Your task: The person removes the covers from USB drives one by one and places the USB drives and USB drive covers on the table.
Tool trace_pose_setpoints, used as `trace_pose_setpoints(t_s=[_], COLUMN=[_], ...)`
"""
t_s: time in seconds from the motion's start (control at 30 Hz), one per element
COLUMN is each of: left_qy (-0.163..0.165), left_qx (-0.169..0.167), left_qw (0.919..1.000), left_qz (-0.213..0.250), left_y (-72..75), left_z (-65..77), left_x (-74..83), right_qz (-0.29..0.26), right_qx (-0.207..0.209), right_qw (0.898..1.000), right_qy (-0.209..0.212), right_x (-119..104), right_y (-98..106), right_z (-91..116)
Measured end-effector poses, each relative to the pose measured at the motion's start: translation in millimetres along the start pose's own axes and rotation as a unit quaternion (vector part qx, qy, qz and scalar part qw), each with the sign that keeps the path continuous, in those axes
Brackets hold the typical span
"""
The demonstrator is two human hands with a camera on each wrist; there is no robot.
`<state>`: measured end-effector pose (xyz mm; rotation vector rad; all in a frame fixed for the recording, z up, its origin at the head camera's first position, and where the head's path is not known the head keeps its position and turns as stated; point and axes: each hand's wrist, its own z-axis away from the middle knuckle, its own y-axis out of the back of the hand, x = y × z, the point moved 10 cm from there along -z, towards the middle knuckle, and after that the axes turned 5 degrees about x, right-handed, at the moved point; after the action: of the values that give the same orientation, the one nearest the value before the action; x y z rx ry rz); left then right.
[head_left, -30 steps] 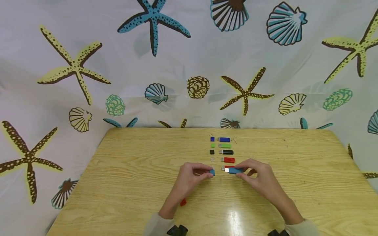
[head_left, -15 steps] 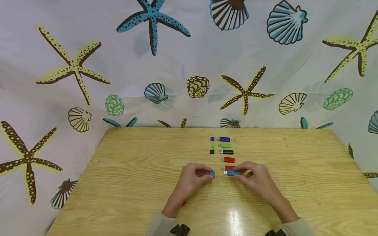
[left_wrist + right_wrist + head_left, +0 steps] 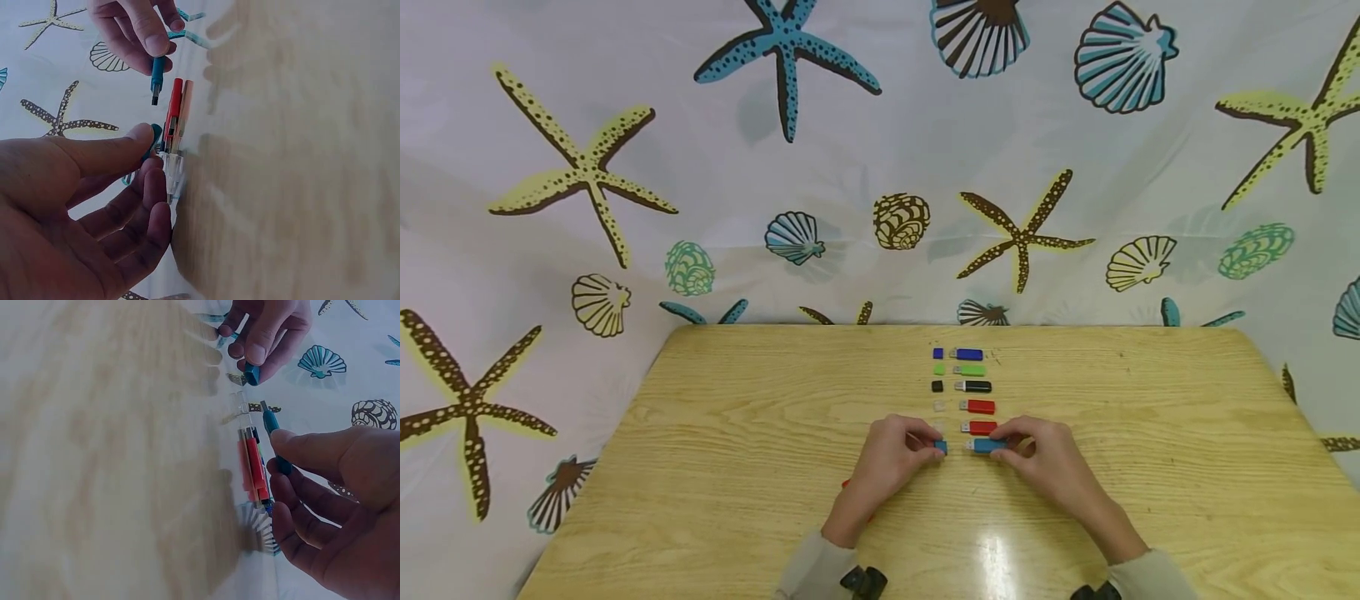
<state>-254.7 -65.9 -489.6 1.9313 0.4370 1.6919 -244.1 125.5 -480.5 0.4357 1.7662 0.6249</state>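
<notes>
In the head view my left hand (image 3: 891, 454) pinches a small blue cap (image 3: 941, 447) between thumb and fingers. Across from it, my right hand (image 3: 1047, 454) pinches a blue USB stick (image 3: 985, 446) by its body, metal plug facing left toward the cap. A gap separates cap and plug. Both wrist views show the two blue pieces held just above the table, apart from each other. Right behind the blue stick lies a red USB stick (image 3: 979, 427), with another red USB stick (image 3: 977, 407) beyond it. A clear cap (image 3: 939, 406) lies left of the far red one.
Farther back on the wooden table (image 3: 737, 417) lie a black USB stick (image 3: 973, 387), a green USB stick (image 3: 969, 370) and a dark blue USB stick (image 3: 967, 354). Their black cap (image 3: 937, 387), green cap (image 3: 938, 369) and dark blue cap (image 3: 937, 353) lie to the left. A red piece (image 3: 846, 483) is partly hidden by the left forearm.
Both hands have come slightly nearer the person, bringing the blue cap and blue USB stick in front of the red stick. The right hand has also shifted a little left; both grips stay.
</notes>
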Motion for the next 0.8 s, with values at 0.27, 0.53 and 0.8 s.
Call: trace_pose_setpoints(t_s=[0.27,0.53,0.8], left_qy=[0.009,0.011,0.012], left_qx=[0.004,0.004,0.009], left_qw=[0.9984,0.9952,0.9933], left_qz=[-0.055,-0.097,-0.115], left_y=[-0.9,-3.7,-4.1], left_z=[-2.1,-2.3,-3.0], left_x=[-1.2,2.3,4.3], right_qz=[0.016,0.032,0.046], right_qx=[-0.017,-0.025,-0.022], right_qw=[1.000,0.999,0.999], right_qy=[-0.006,-0.009,-0.016], right_x=[2.0,3.5,3.1], right_y=[-7.0,-13.1,-12.4], right_z=[-3.6,-7.2,-6.9])
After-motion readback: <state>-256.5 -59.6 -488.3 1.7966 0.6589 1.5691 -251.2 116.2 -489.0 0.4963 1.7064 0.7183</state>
